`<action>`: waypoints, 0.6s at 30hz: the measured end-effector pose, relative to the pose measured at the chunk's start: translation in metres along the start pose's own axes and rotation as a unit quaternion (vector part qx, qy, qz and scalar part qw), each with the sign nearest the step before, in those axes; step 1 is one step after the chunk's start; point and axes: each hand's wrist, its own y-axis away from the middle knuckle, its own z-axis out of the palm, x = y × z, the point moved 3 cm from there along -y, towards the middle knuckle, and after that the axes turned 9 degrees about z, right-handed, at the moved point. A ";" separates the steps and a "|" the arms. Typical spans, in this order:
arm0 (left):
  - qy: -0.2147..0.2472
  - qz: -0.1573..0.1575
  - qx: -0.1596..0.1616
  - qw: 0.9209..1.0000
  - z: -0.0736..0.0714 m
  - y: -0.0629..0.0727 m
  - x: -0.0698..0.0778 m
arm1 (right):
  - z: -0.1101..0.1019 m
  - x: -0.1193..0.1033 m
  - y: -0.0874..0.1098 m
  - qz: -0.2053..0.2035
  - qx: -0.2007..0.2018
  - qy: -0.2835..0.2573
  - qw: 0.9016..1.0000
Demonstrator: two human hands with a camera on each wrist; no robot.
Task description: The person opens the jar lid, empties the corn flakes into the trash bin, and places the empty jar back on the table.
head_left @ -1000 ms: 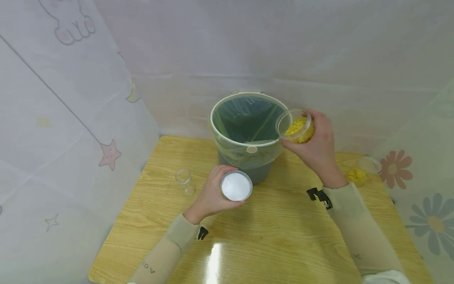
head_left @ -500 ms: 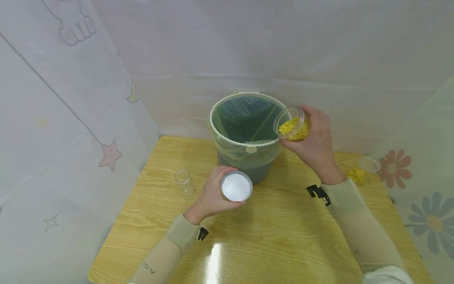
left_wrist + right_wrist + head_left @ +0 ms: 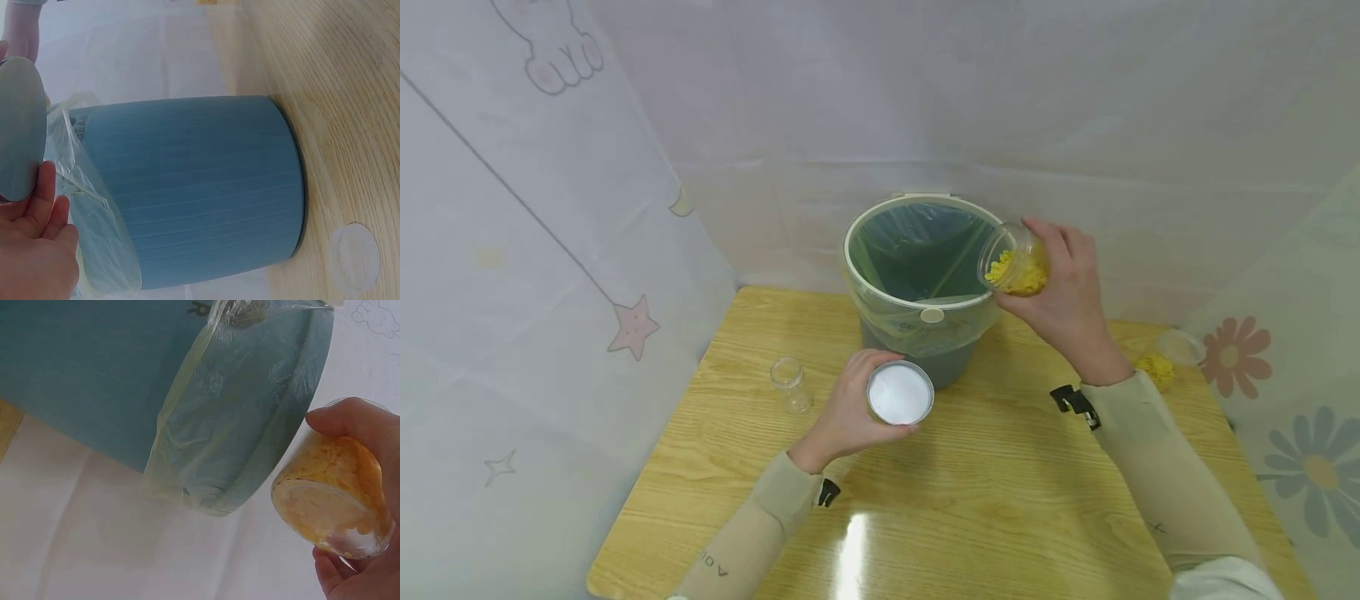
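Note:
My left hand [image 3: 857,408] holds a round lid [image 3: 900,393], white on the face and silver at the rim, in front of the trash can [image 3: 951,362]. The can is grey-blue, with a thin plastic bag [image 3: 917,250] lining it and folded over its rim. At the can's right rim my right hand [image 3: 1071,300] grips a clear jar [image 3: 1006,235] holding small yellow pieces [image 3: 1026,275]. Its mouth tilts left over the opening, and the pieces lie toward the lower side. In the right wrist view, thumb and fingers wrap the jar [image 3: 325,531].
On the left of the wooden table [image 3: 1000,500] stands a clear, empty-looking jar [image 3: 788,379]. To the right, partly behind the right sleeve [image 3: 1135,433], is another clear container [image 3: 1182,346] with yellow pieces [image 3: 1156,368]. A patterned fabric sheet [image 3: 880,100] hangs behind and at the sides.
My right hand has moved slightly left and tipped the jar further over the can's rim; the yellow pieces have shifted toward its mouth. The left hand and lid have stayed in place.

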 end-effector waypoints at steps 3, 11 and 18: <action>0.002 0.002 0.002 1.000 0.000 -0.001 0.001 | -0.001 -0.001 0.000 -0.004 0.000 0.003 1.000; 0.006 -0.008 -0.004 1.000 0.000 -0.001 0.001 | -0.002 -0.002 -0.001 -0.010 -0.013 0.016 1.000; 0.005 -0.012 -0.006 1.000 0.000 -0.001 0.001 | -0.001 -0.004 -0.003 -0.008 -0.035 0.024 0.999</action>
